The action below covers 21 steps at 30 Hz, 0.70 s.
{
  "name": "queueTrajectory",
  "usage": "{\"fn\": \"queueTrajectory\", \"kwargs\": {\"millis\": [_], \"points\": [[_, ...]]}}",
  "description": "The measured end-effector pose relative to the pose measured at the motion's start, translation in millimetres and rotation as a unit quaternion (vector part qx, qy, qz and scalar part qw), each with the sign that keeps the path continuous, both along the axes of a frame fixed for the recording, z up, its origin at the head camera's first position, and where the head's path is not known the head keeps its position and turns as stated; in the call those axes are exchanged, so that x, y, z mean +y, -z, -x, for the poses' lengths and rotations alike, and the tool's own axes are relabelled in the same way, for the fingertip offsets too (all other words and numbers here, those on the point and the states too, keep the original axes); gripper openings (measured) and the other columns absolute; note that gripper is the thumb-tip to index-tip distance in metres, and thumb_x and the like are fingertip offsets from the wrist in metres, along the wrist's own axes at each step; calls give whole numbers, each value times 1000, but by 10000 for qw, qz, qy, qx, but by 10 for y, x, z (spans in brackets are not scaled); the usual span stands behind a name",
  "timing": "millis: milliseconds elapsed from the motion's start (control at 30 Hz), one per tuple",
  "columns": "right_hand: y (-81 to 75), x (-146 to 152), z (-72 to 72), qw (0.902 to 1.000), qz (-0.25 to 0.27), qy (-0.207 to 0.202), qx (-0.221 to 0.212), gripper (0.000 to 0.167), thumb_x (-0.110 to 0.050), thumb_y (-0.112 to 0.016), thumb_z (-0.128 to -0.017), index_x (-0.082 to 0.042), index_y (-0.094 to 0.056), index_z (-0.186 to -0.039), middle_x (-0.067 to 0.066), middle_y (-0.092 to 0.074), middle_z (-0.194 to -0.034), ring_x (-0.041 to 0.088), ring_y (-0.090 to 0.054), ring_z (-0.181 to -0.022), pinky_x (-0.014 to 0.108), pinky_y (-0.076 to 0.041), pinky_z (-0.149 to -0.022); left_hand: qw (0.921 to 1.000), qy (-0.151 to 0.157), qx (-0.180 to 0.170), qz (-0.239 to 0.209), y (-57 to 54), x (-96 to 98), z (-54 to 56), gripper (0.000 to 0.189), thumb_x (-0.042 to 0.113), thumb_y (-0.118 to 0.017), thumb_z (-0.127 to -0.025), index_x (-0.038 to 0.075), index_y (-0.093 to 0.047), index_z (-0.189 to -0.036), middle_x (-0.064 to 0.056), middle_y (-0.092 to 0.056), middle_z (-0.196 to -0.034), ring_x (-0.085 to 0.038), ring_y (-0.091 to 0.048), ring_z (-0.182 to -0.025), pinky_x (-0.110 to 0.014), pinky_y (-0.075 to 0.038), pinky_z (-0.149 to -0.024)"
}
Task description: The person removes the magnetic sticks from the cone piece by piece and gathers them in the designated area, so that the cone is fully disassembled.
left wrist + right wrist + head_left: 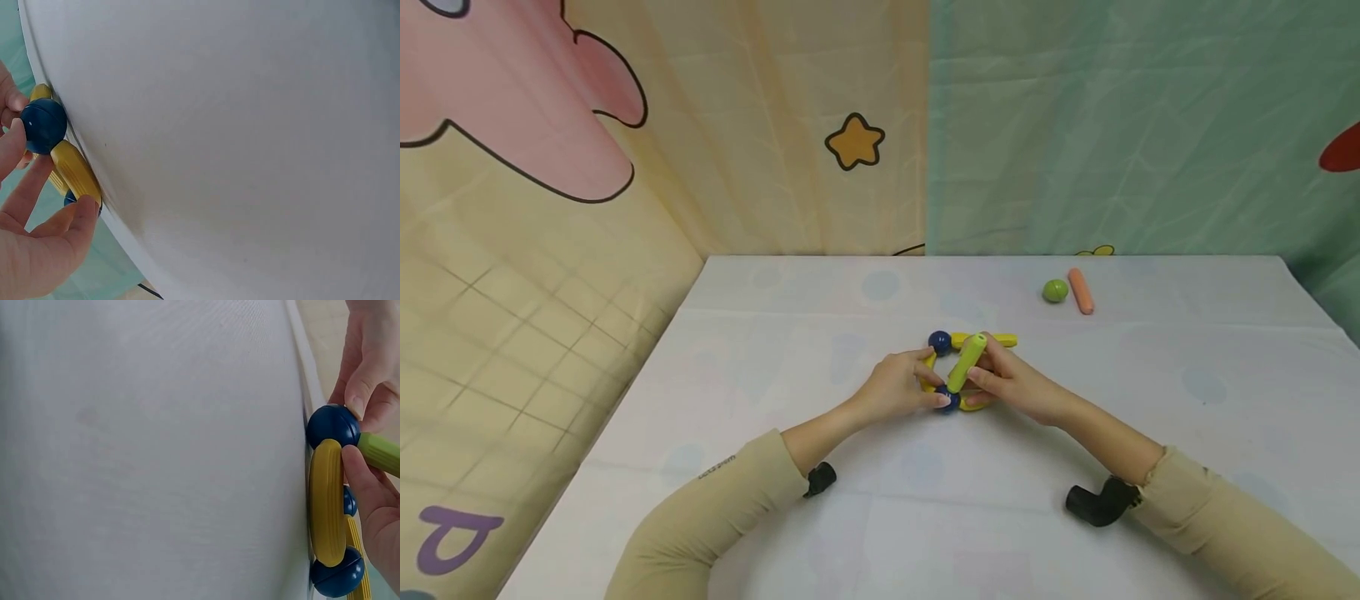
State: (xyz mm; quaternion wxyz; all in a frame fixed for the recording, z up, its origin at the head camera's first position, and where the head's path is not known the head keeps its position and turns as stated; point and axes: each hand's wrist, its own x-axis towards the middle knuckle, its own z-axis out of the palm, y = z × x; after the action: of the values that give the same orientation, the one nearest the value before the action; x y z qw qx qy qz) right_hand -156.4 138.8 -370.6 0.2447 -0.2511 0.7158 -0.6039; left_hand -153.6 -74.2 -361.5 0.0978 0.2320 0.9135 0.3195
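A blue ball (947,402) at the near corner of a small frame carries a lime-green rod (966,364), which tilts upward. Pinching that ball with the thumb is my left hand (895,387), its other fingers spread along a yellow rod toward a second blue ball (940,342). My right hand (1015,387) holds the green rod between thumb and fingers, with a fingertip close against the near ball. A curved yellow rod (327,503) joins this ball to a third blue ball (338,574), hidden behind my right hand in the head view.
From the far blue ball a yellow rod (1003,340) points right. Toward the back right of the white-covered table (880,517) lie a green ball (1055,291) and an orange rod (1081,291). Patterned curtains (760,167) border the table behind and at the left.
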Motion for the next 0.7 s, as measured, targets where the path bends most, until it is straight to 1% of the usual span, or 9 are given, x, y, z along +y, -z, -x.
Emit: {"fn": "queueTrajectory", "kwargs": {"millis": [100,233,333,433,600,700], "points": [[-5,11,4,10000,17,-47,-40,41,-12,-35,-102,3,-17,-136,30,-45,-121,42,-50,-115,37,-50,-83,10000,-9,-10,44,1,3,6,27,23,-78,-77,6,-73,-97,-11,-45,-139,-28,-43,-127,-41,-33,-104],[-32,37,20,10000,30,-10,-68,43,-14,-36,-102,3,-16,-136,29,-45,-118,39,-55,-108,36,-51,-82,10000,-11,-27,86,-3,2,7,27,23,-78,-77,6,-74,-97,-12,-45,-139,-29,-42,-127,-41,-33,-104],[-53,47,32,10000,12,28,-47,41,-14,-38,-101,4,-19,-133,27,-47,-113,36,-59,-101,35,-51,-81,9999,-5,-33,98,-10,3,2,27,23,-78,-77,6,-74,-97,-11,-45,-139,-29,-42,-127,-42,-33,-104],[-64,44,35,10000,12,53,-14,39,-12,-39,-101,4,-22,-131,26,-51,-111,34,-60,-99,35,-51,-82,9999,-26,-81,112,-16,9,-1,27,23,-78,-77,6,-74,-97,-11,-44,-139,-28,-42,-128,-42,-32,-105],[-86,55,32,9997,125,206,4,39,-11,-42,-100,6,-24,-130,25,-55,-109,32,-61,-95,37,-52,-80,9998,-31,-108,163,-27,16,-2,26,23,-77,-77,6,-74,-97,-11,-44,-139,-28,-41,-128,-43,-32,-104],[-116,88,39,9993,151,344,29,39,-13,-44,-99,5,-27,-129,23,-57,-108,30,-62,-93,37,-52,-80,9997,-24,-83,207,-36,8,-3,27,24,-77,-77,6,-74,-97,-11,-45,-139,-29,-41,-128,-44,-32,-104]]}}
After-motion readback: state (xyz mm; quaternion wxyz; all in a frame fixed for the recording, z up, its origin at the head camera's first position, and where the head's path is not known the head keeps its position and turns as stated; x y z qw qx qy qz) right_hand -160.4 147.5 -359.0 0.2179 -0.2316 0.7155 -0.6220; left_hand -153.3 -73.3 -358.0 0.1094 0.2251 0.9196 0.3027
